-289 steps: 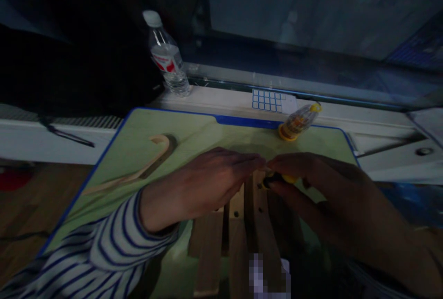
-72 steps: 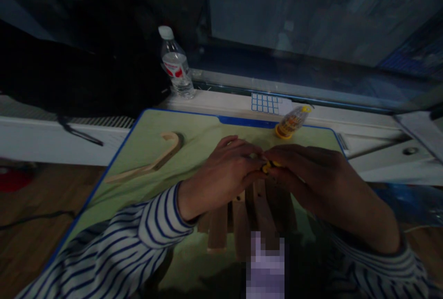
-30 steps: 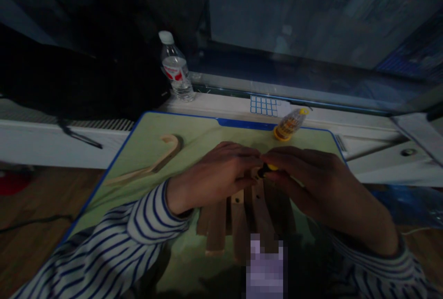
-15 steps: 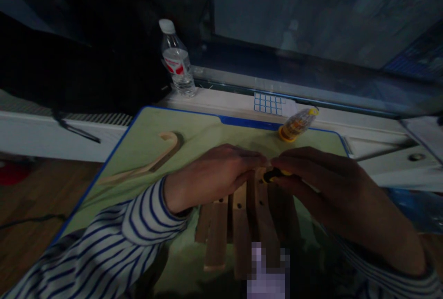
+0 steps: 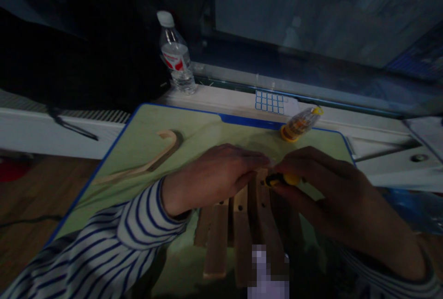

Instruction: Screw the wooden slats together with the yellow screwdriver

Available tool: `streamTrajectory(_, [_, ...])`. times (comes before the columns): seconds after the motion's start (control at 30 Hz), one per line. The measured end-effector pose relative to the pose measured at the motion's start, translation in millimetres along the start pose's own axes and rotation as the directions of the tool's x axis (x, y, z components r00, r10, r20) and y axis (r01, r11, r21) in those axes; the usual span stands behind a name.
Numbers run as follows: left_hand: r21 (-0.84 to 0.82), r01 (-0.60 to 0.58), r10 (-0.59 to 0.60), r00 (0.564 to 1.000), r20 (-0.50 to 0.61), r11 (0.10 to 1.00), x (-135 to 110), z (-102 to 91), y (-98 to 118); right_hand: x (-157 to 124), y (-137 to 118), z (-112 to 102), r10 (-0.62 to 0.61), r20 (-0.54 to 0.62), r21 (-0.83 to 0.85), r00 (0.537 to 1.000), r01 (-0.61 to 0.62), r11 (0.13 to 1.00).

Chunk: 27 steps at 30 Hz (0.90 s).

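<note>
- Wooden slats (image 5: 215,253): centre of the worktop (image 5: 138,123), far ends under L hand. At least 3 show, w/ dark holes near the far ends; holes look unfilled, tho too dim to be sure.
- Yellow-and-black tool (image 5: 282,179): at far end of the rightmost slat, black end twd it, just beside its upper hole. Contact w/ the wood: can't tell.
- R hand (image 5: 332,193): right of the slats, pinching the tool btwn thumb & fingers.
- L hand (image 5: 214,176): palm down across the slats' far ends, fingers together; can't tell if it grips anything underneath.
- Change: approx 2 s ago the hands were bunched over the rightmost slat, hiding its upper hole; now that hole's in view & more of the tool's yellow part shows. Prob. a re-grip or pause in the fastening-type work, nothing visibly finished.
- Curved wooden piece (image 5: 159,159): left of the slats, lying loose, same spot as before.
- Yellow-capped bottle (image 5: 298,125): beyond the slats, to the right, upright but leaning in view; unmoved.
- Water bottle (image 5: 177,61): farther beyond the slats, to the left, on the sill (image 5: 221,98); unmoved too.
- Gridded sheet (image 5: 269,102): also on the sill, beyond the slats.
</note>
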<state>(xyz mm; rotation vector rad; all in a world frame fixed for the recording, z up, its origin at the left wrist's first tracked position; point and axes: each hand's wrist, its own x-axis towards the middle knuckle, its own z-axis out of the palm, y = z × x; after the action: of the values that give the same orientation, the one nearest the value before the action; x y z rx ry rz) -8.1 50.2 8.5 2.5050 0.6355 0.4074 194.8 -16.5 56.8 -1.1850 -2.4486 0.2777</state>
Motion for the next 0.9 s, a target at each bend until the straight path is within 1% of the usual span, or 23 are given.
streamTrajectory(0.1, [0.008,0.015,-0.015,1.000,0.014,1.000,-1.1,-1.7,-0.6,-1.0,0.9,3.3,-0.008,0.015,0.112,1.000,0.006,0.994])
streamTrajectory(0.2, [0.000,-0.003,0.003,1.000,0.002,1.000,-1.0,-2.8,-6.6,-2.3,2.6,5.9,-0.019,-0.002,0.166,1.000,0.019,0.986])
streamTrajectory(0.27, [-0.032,-0.023,0.022,0.999,-0.049,0.999,-0.6,-1.1,-14.1,-2.9,3.6,7.4,-0.029,-0.010,0.188,1.000,0.030,0.982])
streamTrajectory(0.3, [-0.054,-0.031,0.026,0.995,-0.101,0.998,-1.0,0.6,-18.0,-3.1,3.9,8.2,-0.033,-0.011,0.196,0.999,0.035,0.980])
streamTrajectory(0.33, [-0.074,-0.039,0.026,0.984,-0.174,0.996,-2.1,2.7,-21.5,-3.4,4.1,9.1,-0.033,-0.010,0.201,0.999,0.034,0.979])
streamTrajectory(0.37, [-0.085,-0.046,0.021,0.964,-0.264,0.995,-4.2,5.0,-23.9,-3.8,4.2,9.9,-0.033,-0.010,0.203,0.999,0.035,0.979])
streamTrajectory(0.4, [-0.088,-0.057,0.020,0.927,-0.375,0.995,-7.6,7.2,-24.9,-4.4,4.4,10.6,-0.031,-0.009,0.202,0.999,0.033,0.979])
streamTrajectory(0.43, [-0.072,-0.063,0.021,0.877,-0.479,0.995,-12.3,9.0,-24.5,-5.1,4.7,11.1,-0.033,-0.014,0.200,0.999,0.035,0.979])
streamTrajectory(0.47, [-0.035,-0.060,0.031,0.834,-0.551,0.998,-18.1,10.4,-22.6,-6.1,5.0,11.3,-0.037,-0.020,0.194,0.999,0.041,0.980])
streamTrajectory(0.5, [0.015,-0.074,0.069,0.804,-0.591,0.997,-24.8,11.4,-19.6,-7.4,5.4,11.2,-0.044,-0.022,0.186,0.999,0.047,0.981])
streamTrajectory(0.53, [0.056,-0.104,0.117,0.790,-0.601,0.993,-31.7,12.2,-16.1,-9.1,5.7,10.7,-0.045,-0.024,0.177,0.999,0.048,0.983])
streamTrajectory(0.57, [0.077,-0.148,0.166,0.805,-0.570,0.986,-38.4,13.4,-12.7,-11.4,5.7,9.8,-0.045,-0.017,0.169,0.999,0.047,0.985])
streamTrajectory(0.6, [0.059,-0.195,0.196,0.824,-0.532,0.979,-44.5,15.2,-9.9,-14.2,5.5,8.7,-0.038,-0.001,0.155,0.999,0.037,0.987])
streamTrajectory(0.63, [0.010,-0.228,0.202,0.843,-0.499,0.974,-49.5,17.9,-8.0,-17.7,4.8,7.5,-0.017,0.016,0.131,1.000,0.015,0.991])
streamTrajectory(0.67, [-0.067,-0.257,0.202,0.872,-0.446,0.964,-53.4,21.5,-7.3,-21.7,3.6,6.5,0.006,0.037,0.097,0.999,-0.009,0.995])
streamTrajectory(0.7, [-0.138,-0.283,0.206,0.891,-0.404,0.949,-56.0,25.8,-7.5,-26.0,2.1,5.7,0.057,0.051,0.041,0.997,-0.059,0.997])
streamTrajectory(0.77, [-0.185,-0.345,0.249,0.880,-0.404,0.920,-58.2,34.7,-10.3,-34.5,-1.3,5.1,0.143,0.022,-0.060,0.990,-0.141,0.988])
streamTrajectory(0.8, [-0.186,-0.374,0.288,0.884,-0.369,0.909,-58.1,38.3,-12.0,-38.2,-2.7,5.3,0.174,0.012,-0.083,0.985,-0.173,0.981])
streamTrajectory(0.9, [-0.162,-0.412,0.372,0.900,-0.228,0.897,-55.2,41.9,-16.0,-45.2,-2.4,6.2,0.180,0.021,-0.073,0.983,-0.178,0.981])
